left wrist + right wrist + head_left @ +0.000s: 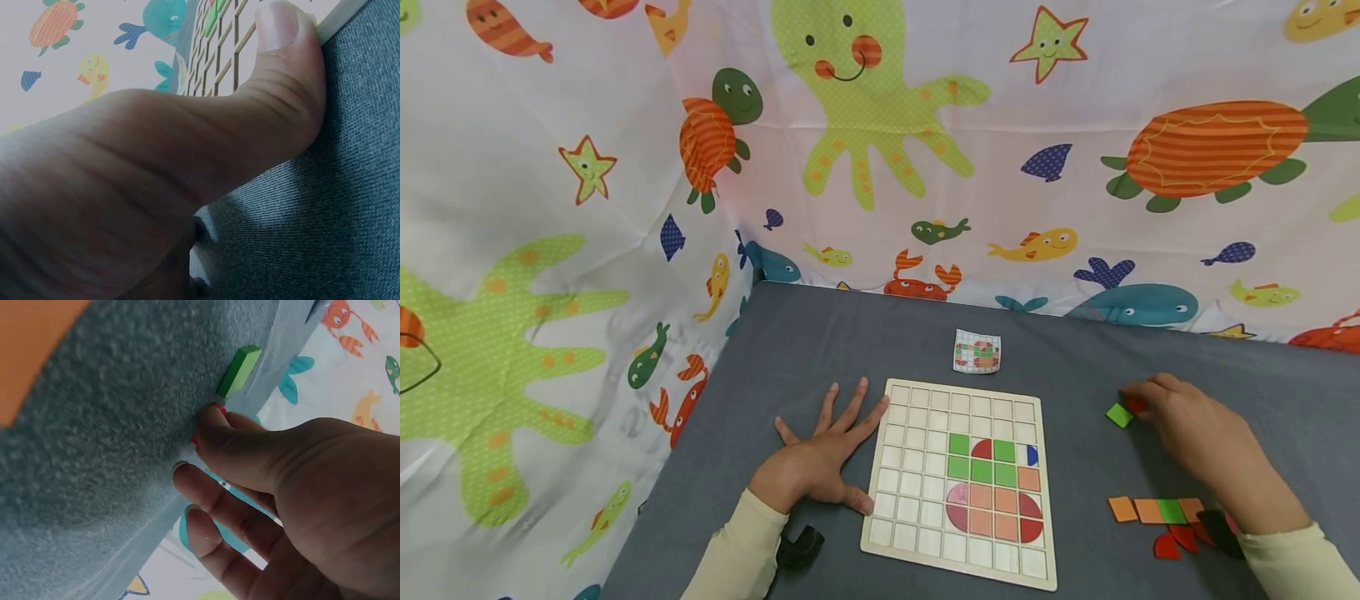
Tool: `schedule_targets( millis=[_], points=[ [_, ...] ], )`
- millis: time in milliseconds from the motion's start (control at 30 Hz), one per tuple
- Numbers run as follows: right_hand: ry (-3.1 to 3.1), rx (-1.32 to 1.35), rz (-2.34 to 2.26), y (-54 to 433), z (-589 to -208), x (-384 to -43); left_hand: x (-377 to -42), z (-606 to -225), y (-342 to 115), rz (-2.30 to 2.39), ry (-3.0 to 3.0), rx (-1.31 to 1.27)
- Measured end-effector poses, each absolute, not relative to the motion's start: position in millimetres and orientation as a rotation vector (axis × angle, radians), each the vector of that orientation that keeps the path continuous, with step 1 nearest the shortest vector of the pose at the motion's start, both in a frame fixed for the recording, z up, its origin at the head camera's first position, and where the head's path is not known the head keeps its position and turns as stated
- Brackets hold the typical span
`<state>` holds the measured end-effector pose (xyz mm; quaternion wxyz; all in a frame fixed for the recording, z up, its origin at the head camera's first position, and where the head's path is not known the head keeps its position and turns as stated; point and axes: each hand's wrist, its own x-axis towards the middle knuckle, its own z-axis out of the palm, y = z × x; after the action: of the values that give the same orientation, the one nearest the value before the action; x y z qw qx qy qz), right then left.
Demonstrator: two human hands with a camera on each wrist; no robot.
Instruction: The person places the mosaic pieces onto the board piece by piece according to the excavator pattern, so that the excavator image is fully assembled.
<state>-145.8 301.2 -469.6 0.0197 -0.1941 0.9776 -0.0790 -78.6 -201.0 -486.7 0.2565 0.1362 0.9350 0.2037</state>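
Observation:
A square wooden grid board (917,517) lies on the grey cloth, with green, orange, pink, red and blue tiles set in its cells. My left hand (820,462) is spread at the board's left side, index fingertip and thumb at its rim; the left wrist view has the thumb (281,81) over the board's edge. Off to the right, my right hand (1195,429) pinches a red tile (1137,406) between thumb and index finger, low over the cloth. Only slivers of that tile show in the right wrist view. Beside the fingertips lies a green square tile (1119,415).
Above the board lies a small pattern card (977,352). A row of orange tiles (1147,511) with one green tile (1170,511), plus several red rounded tiles (1167,547), sits near my right wrist. A printed sea-animal curtain (880,233) hangs behind.

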Motion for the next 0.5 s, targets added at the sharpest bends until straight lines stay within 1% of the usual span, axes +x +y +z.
schedule_targets(
  millis=[200,500],
  points=[
    [3.004,-0.517,-0.286,304,-466,-151,-78,-474,-198,0.52,2.529,0.351],
    [3.011,-0.45,-0.35,300,-450,-148,-79,-487,-200,0.551,2.535,0.354]
  ],
)
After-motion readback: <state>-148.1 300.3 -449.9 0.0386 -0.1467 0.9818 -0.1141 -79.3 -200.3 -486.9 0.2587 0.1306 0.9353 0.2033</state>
